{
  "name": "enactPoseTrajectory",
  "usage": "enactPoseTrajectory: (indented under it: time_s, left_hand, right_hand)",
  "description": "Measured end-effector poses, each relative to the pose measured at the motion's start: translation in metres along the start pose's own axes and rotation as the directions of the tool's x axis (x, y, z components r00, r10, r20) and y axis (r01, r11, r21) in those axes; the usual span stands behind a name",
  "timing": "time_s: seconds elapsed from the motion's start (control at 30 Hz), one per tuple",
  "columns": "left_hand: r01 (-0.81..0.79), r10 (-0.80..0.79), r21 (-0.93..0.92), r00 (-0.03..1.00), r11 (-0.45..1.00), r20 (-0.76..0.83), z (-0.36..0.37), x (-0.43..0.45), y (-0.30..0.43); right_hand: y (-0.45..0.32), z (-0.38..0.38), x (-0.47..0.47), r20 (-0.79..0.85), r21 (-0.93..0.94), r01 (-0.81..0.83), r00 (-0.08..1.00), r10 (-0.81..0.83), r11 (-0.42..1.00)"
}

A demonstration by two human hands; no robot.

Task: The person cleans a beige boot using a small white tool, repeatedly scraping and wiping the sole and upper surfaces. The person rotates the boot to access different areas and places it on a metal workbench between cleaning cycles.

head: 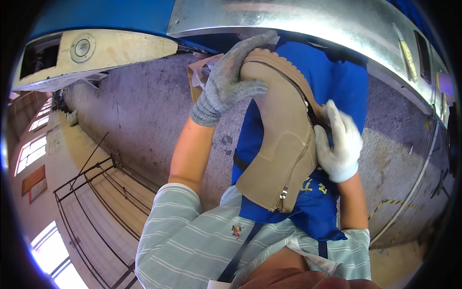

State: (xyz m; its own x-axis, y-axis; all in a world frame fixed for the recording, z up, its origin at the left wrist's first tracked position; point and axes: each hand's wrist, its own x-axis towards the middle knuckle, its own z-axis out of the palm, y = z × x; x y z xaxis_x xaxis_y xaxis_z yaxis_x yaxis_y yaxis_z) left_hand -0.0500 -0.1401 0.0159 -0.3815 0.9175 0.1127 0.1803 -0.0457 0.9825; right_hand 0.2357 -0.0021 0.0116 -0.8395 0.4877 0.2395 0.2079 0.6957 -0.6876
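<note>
A tan ankle boot (279, 119) lies across my lap, toe away from me and shaft toward my chest. Its side zipper (294, 173) has a metal pull near the shaft's top edge. Around the toe, my left hand (231, 77) in a grey knit glove grips the boot, thumb on the upper and fingers by the sole. The brown sole (288, 68) has a scalloped edge, and a dark gap shows between it and the upper toward the heel. My right hand (339, 141), in a white glove, holds the sole's heel end, fingertips partly hidden behind it.
A blue apron (346, 83) covers my lap. Ahead runs a metal-topped bench (306, 18), bearing a blade tool with a wrapped handle (408, 59). A cardboard box (195, 77) with plastic stands beyond my left hand. A metal rack (104, 191) is at left.
</note>
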Motion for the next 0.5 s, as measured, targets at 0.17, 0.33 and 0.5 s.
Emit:
enactPoseTrajectory:
  time_s: [0.17,0.33,0.5]
  left_hand:
    - [-0.081,0.077,0.125,0.997,0.989,0.030,0.005,0.011,-0.007]
    - [-0.073,0.055,0.248,0.995,0.966,0.080,0.007,0.022,-0.009]
    - [-0.058,0.031,0.301,0.995,0.952,0.092,0.010,0.026,-0.012]
  right_hand:
    - [0.024,0.005,0.071,-0.034,-0.249,0.294,0.949,-0.312,0.923]
    - [0.024,0.023,0.134,-0.089,-0.213,0.463,0.868,-0.489,0.861]
    - [0.022,0.035,0.167,0.067,-0.104,0.454,0.891,-0.449,0.885]
